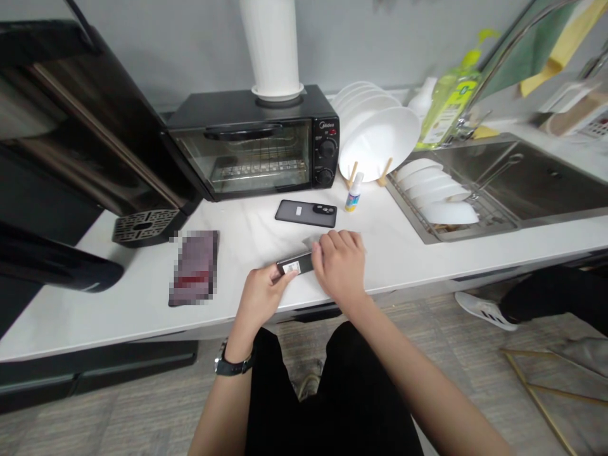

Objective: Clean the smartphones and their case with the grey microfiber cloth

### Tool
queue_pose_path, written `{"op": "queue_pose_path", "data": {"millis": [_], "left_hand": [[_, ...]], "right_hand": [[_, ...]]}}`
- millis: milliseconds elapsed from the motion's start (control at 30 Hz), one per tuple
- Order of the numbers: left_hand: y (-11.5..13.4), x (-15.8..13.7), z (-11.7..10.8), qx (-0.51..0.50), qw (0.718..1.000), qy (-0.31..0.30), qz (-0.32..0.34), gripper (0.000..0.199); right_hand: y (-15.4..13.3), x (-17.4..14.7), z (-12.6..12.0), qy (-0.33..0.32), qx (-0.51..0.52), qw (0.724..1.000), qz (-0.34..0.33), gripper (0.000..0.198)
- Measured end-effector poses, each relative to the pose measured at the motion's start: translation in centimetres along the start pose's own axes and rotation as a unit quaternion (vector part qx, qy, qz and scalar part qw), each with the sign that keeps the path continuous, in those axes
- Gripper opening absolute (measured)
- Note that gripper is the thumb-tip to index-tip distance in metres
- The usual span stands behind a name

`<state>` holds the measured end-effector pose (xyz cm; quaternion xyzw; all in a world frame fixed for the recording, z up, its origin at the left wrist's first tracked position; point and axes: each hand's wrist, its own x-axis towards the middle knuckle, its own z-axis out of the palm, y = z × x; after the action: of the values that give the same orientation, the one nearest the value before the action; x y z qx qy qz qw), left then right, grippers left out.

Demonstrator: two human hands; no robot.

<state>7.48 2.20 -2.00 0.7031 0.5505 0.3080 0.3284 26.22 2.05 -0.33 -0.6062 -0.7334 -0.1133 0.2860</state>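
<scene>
My left hand [263, 288] grips one end of a slim black box [305, 262], its thumb beside a small white printed label [291, 268]. At the other end my right hand [339, 263] is closed, its fingers curled over the box and hiding that end. A greyish thin flap [310, 242] shows by its fingers, too blurred to name. Beyond the hands a dark phone or phone case [306, 213] lies flat with its camera side up. Close to its right end stands a small spray bottle [353, 192] with a clear cap.
A pixelated dark item [194, 269] lies left on the white counter [247, 221]. A black toaster oven [256, 145] stands at the back, a coffee machine [147, 225] left. To the right are racked plates [380, 142], a soap bottle [449, 101] and a sink [551, 177] with bowls [434, 187].
</scene>
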Motion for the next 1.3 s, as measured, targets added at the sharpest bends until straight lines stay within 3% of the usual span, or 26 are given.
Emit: {"op": "queue_pose_path", "data": {"millis": [133, 200, 267, 333, 433, 500, 567, 633, 733, 833, 933, 1067, 1167, 1233, 1300], "left_hand": [[-0.1, 0.0, -0.3, 0.008, 0.997, 0.009, 0.072, 0.018], [-0.2, 0.0, -0.4, 0.003, 0.995, 0.015, 0.097, 0.02], [-0.3, -0.1, -0.3, 0.003, 0.997, 0.003, 0.077, 0.019], [-0.3, -0.1, -0.2, -0.008, 0.999, -0.019, 0.045, 0.018], [-0.2, -0.1, 0.0, -0.036, 0.999, -0.03, 0.017, 0.028], [-0.1, -0.1, 0.1, -0.03, 1.0, -0.008, -0.001, 0.038], [-0.1, -0.1, 0.2, -0.015, 1.0, 0.007, -0.013, 0.044], [-0.2, -0.1, 0.1, -0.005, 1.0, 0.006, 0.001, 0.04], [-0.3, -0.3, -0.2, 0.004, 0.999, 0.009, 0.047, 0.02], [-0.3, -0.3, -0.3, 0.002, 0.998, 0.014, 0.063, 0.016], [-0.1, -0.3, -0.1, -0.005, 0.999, 0.0, 0.041, 0.02], [0.0, -0.2, 0.1, -0.017, 1.0, -0.008, -0.011, 0.04], [-0.1, -0.2, 0.1, -0.03, 0.999, 0.004, -0.013, 0.042], [-0.2, -0.1, -0.1, -0.026, 1.0, 0.005, -0.004, 0.038], [-0.3, -0.2, -0.4, -0.005, 1.0, 0.003, 0.03, 0.026]], "right_hand": [[-4.4, -0.7, 1.1, -0.027, 0.098, 0.983, -0.154, 0.035], [-4.4, -1.5, 0.9, -0.04, 0.119, 0.969, -0.213, 0.041], [-2.7, -2.3, 0.2, -0.048, 0.12, 0.962, -0.242, 0.043], [-0.1, -2.6, -0.6, -0.045, 0.095, 0.967, -0.23, 0.039], [3.1, -1.9, -1.5, -0.025, 0.027, 0.989, -0.142, 0.031], [3.5, -1.0, -1.3, -0.008, -0.012, 0.998, -0.069, 0.035], [1.9, -0.3, -0.7, 0.003, -0.014, 1.0, -0.012, 0.036], [-1.1, -0.3, 0.2, -0.003, 0.026, 0.999, -0.027, 0.032], [-5.4, -1.4, 0.8, -0.034, 0.106, 0.984, -0.14, 0.04], [-5.4, -2.6, 0.4, -0.057, 0.121, 0.97, -0.201, 0.05], [-1.1, -2.9, -0.6, -0.047, 0.083, 0.98, -0.177, 0.052], [3.8, -1.7, -1.2, -0.02, 0.015, 0.998, -0.052, 0.033], [2.2, -0.8, -0.6, 0.0, 0.004, 1.0, 0.014, 0.029], [-0.9, -0.8, 0.2, 0.001, 0.033, 0.999, -0.013, 0.025], [-4.1, -1.4, 0.8, -0.018, 0.082, 0.993, -0.084, 0.03]]}}
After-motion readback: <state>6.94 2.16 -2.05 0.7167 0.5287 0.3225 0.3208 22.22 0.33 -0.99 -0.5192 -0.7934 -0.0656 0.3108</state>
